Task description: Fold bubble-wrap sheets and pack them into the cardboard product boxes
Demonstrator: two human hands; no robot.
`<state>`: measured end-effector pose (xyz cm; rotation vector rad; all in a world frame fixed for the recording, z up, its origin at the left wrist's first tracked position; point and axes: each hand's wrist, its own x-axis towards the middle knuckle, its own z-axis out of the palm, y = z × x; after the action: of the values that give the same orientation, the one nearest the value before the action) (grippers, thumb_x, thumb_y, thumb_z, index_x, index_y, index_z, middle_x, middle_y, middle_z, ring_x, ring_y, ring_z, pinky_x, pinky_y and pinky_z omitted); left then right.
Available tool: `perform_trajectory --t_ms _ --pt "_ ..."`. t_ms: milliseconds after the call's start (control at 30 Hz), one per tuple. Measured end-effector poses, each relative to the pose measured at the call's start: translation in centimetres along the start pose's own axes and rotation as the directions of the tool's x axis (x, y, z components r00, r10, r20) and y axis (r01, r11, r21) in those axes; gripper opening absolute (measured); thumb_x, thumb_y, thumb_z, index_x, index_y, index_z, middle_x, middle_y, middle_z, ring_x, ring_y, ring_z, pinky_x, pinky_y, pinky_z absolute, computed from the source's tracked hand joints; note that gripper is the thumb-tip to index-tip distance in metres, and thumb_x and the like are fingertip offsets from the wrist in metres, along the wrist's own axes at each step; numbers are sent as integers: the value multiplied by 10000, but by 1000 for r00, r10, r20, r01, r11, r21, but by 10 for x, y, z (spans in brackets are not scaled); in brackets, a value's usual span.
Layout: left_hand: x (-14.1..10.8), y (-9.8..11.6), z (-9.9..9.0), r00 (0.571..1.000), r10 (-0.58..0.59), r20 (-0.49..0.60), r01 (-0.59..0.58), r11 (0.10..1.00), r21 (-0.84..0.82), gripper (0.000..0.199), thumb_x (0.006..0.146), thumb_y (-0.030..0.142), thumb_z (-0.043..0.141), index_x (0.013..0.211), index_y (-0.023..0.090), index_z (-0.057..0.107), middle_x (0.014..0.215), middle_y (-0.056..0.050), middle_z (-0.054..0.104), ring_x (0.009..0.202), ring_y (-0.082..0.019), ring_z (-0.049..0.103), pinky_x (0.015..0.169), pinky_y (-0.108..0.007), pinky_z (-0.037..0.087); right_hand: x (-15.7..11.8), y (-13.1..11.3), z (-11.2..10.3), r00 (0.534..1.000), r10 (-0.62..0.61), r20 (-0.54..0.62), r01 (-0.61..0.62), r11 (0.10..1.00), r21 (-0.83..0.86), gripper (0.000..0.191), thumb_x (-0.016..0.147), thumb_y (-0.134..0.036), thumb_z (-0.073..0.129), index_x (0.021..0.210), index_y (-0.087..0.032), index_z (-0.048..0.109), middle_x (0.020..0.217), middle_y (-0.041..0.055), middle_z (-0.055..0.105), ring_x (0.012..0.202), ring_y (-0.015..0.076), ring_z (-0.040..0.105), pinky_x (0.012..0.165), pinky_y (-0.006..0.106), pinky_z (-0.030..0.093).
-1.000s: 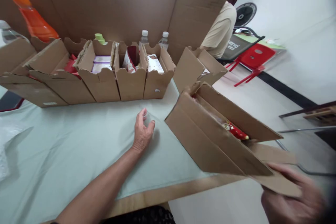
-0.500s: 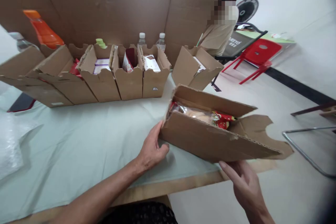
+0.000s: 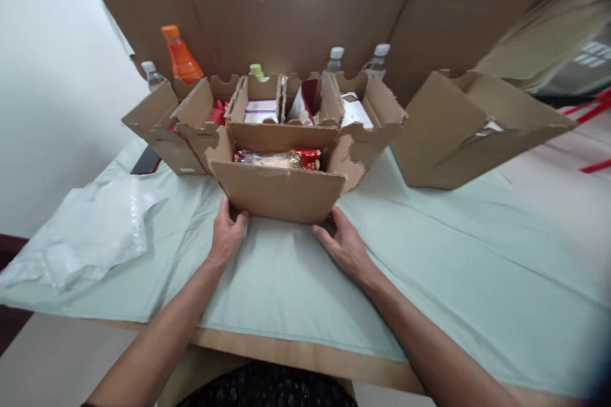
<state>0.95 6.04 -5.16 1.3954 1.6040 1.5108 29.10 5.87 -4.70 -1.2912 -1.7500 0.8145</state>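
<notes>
An open cardboard box (image 3: 281,194) sits in front of me, its long side facing me. Inside lies a clear and red snack packet (image 3: 279,159). My left hand (image 3: 228,235) grips the box at its lower left corner, thumb on the near side. At the lower right corner my right hand (image 3: 344,245) holds it too, with the fingertips partly hidden behind the cardboard. Directly behind stands a row of similar cardboard boxes (image 3: 370,145), holding a red item (image 3: 218,114), a white and purple box (image 3: 260,112) and a white box (image 3: 354,109).
Bubble wrap (image 3: 90,235) and a dark flat object (image 3: 146,161) lie at left on the pale green cloth (image 3: 286,292). Another cardboard box (image 3: 443,133) stands apart at right. Bottles, one an orange bottle (image 3: 182,60), rise behind the row before a tall cardboard panel (image 3: 296,6).
The box has been carried from the table's right edge to the middle, in front of the row, and turned lengthwise. Both hands moved with it, and my view swung left.
</notes>
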Motion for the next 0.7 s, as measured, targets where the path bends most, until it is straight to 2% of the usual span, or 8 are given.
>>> perform_trajectory --t_ms 100,200,267,367,467,567,633,700 --pt "-5 -4 8 1000 -2 13 1 999 50 445 829 279 638 1261 177 606 1102 -62 699 969 -219 635 903 -366 526 -8 1 -2 998 43 -41 -44 998 -37 479 906 -463 617 1310 -206 619 1195 146 750 1057 296 713 979 491 572" --pt "-3 -5 11 997 27 75 -32 997 72 476 854 267 618 1318 164 595 1188 -103 711 1057 -250 655 960 -414 542 -3 -5 -12 979 184 -87 -193 975 -111 389 874 -535 591 1077 -211 662 944 121 772 811 272 707 780 415 573" --pt "2 -9 9 993 54 103 -62 995 78 493 865 241 598 1353 173 585 1243 -116 711 1169 -274 647 1041 -454 529 9 -8 -15 956 264 -130 -286 936 -206 343 816 -565 587 931 -247 648 835 116 757 710 286 675 703 429 537" --pt "11 -15 5 987 79 144 -95 989 111 538 886 221 562 1423 190 551 1328 -120 696 1238 -277 642 1096 -469 522 27 -9 -13 918 343 -200 -387 883 -264 306 702 -592 618 798 -302 605 816 128 752 737 339 693 725 485 527" --pt "13 -16 6 982 91 165 -120 978 170 564 880 211 545 1443 176 539 1335 -130 697 1226 -280 653 1093 -472 538 33 -10 -10 880 406 -245 -465 843 -272 309 616 -620 646 707 -336 568 761 122 724 778 372 709 776 523 531" --pt "11 -14 2 984 105 146 -140 957 255 575 858 210 570 1431 169 549 1375 -150 687 1287 -298 638 1133 -498 522 30 -10 -10 879 409 -245 -470 830 -299 288 592 -625 638 669 -358 565 729 113 705 806 394 710 814 550 524" --pt "8 -13 -11 987 145 69 -160 922 353 573 857 219 596 1427 176 561 1463 -163 641 1384 -310 588 1204 -523 464 27 -8 -12 897 387 -212 -438 842 -314 264 614 -620 621 685 -368 588 764 107 718 848 402 713 846 557 521" --pt "4 -11 -39 976 212 -48 -162 855 494 543 876 230 600 1415 174 585 1542 -176 580 1471 -317 519 1263 -539 390 23 -4 -13 908 373 -192 -417 855 -309 253 640 -616 608 728 -379 612 791 94 725 860 399 713 864 555 521"
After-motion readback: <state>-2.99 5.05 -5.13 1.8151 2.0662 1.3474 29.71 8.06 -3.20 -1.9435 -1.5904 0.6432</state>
